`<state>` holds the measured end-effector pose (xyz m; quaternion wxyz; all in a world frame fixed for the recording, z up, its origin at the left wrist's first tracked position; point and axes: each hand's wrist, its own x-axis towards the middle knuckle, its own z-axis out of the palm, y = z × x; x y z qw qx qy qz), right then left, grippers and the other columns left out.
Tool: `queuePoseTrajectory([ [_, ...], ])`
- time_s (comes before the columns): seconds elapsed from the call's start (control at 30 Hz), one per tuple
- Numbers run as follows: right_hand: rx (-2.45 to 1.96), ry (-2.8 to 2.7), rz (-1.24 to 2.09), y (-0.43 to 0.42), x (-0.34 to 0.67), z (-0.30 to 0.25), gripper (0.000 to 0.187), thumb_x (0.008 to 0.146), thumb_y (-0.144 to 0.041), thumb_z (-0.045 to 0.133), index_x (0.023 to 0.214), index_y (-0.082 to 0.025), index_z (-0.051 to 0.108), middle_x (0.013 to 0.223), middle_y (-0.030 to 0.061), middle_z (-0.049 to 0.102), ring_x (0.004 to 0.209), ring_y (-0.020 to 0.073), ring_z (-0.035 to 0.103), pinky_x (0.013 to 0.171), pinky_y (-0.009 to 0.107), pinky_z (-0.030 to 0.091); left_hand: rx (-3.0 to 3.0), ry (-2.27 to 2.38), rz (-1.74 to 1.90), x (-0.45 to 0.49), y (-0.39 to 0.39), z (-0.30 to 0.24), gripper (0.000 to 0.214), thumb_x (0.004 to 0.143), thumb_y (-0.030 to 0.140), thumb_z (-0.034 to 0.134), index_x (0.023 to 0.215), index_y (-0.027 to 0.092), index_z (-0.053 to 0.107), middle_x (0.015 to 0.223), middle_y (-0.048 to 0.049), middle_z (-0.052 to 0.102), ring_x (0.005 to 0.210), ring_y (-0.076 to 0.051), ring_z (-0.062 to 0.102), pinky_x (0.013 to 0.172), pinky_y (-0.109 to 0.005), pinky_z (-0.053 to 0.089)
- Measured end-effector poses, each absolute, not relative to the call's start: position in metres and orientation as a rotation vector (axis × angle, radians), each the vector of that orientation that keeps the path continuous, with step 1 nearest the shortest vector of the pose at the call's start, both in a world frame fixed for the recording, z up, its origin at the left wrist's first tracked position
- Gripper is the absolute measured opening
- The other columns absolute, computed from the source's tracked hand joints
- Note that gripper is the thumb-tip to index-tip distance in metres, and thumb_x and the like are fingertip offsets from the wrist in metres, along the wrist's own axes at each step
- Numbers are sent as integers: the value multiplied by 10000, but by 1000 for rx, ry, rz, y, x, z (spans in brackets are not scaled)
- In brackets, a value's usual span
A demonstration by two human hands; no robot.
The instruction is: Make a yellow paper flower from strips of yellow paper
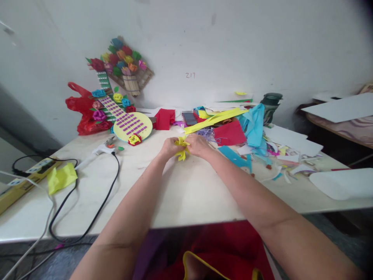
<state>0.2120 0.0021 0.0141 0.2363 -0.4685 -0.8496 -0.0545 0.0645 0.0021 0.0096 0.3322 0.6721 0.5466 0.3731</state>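
Observation:
Between my two hands, just above the white table [186, 190], is a bunched yellow paper flower [181, 149] with loose, pointed petals hanging down. My left hand [169, 148] closes on its left side, fingers bent. On the opposite side my right hand [197, 144] pinches the yellow piece, its fingertips partly hidden. Right behind my hands lies a long yellow strip [215, 119]. Left of them rests a round, guitar-like craft piece [132, 126] with purple bars and a red and yellow flower at its lower edge.
A glue gun [101, 149] with a black cable lies at the left, near a power strip [29, 181] and a yellow sheet [61, 178]. Red sheets [230, 133], blue cloth-like pieces [255, 124] and scraps cover the right. A dark bottle [271, 107] stands behind; a flower craft [125, 64] leans on the wall.

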Motion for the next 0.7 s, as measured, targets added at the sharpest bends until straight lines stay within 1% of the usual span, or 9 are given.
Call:
queuePoseTrajectory([
  [0.07, -1241, -2360, -227, 1, 212, 12, 228, 703, -103, 439, 795, -125, 645, 894, 120, 646, 861, 196, 548, 687, 263, 354, 1698, 1388, 985, 63, 2, 9, 255, 503, 260, 626, 712, 118, 596, 568, 26, 526, 537, -106, 477, 511, -212, 368],
  [0.13, -1282, -2330, -200, 0, 213, 11, 231, 705, -126, 442, 808, -144, 648, 891, 103, 650, 833, 186, 550, 655, 256, 343, 1745, 1418, 972, 62, 3, 9, 262, 502, 258, 628, 720, 114, 606, 569, 22, 530, 537, -107, 475, 506, -212, 363],
  [0.2, -1346, -2293, -110, 0, 215, 12, 226, 698, -151, 451, 799, -160, 653, 842, 78, 657, 752, 169, 545, 603, 247, 321, 1861, 1474, 949, 62, 5, 8, 261, 509, 256, 624, 727, 112, 621, 566, 21, 527, 541, -107, 466, 502, -209, 347],
  [0.3, -1377, -2282, 47, 1, 218, 14, 205, 682, -181, 466, 749, -162, 658, 718, 43, 642, 632, 138, 499, 540, 239, 275, 2029, 1541, 915, 62, 9, 6, 255, 529, 270, 615, 729, 113, 637, 571, 20, 534, 551, -105, 453, 504, -208, 326],
  [0.4, -1361, -2280, 144, 5, 221, 13, 184, 671, -191, 478, 694, -144, 655, 633, 18, 601, 574, 112, 447, 514, 228, 248, 2122, 1546, 875, 62, 11, 4, 273, 545, 282, 607, 760, 119, 647, 604, 17, 562, 571, -108, 462, 522, -207, 330],
  [0.47, -1357, -2283, 201, 8, 222, 12, 182, 674, -191, 483, 688, -135, 656, 605, 7, 580, 565, 104, 435, 507, 219, 243, 2170, 1532, 860, 62, 12, 3, 273, 554, 282, 603, 771, 122, 649, 619, 15, 573, 578, -106, 463, 533, -206, 333],
  [0.6, -1383, -2288, 269, 11, 223, 11, 191, 686, -204, 500, 732, -135, 672, 633, 13, 602, 586, 110, 464, 514, 211, 261, 2260, 1574, 854, 65, 9, 3, 221, 572, 283, 593, 712, 120, 644, 582, 11, 558, 556, -101, 436, 520, -210, 316],
  [0.7, -1443, -2303, 185, 7, 221, 14, 207, 697, -221, 506, 776, -149, 683, 704, 42, 645, 627, 133, 509, 534, 223, 276, 2254, 1582, 861, 67, 7, 4, 205, 566, 264, 593, 702, 119, 644, 568, 15, 551, 560, -100, 438, 520, -207, 317],
])
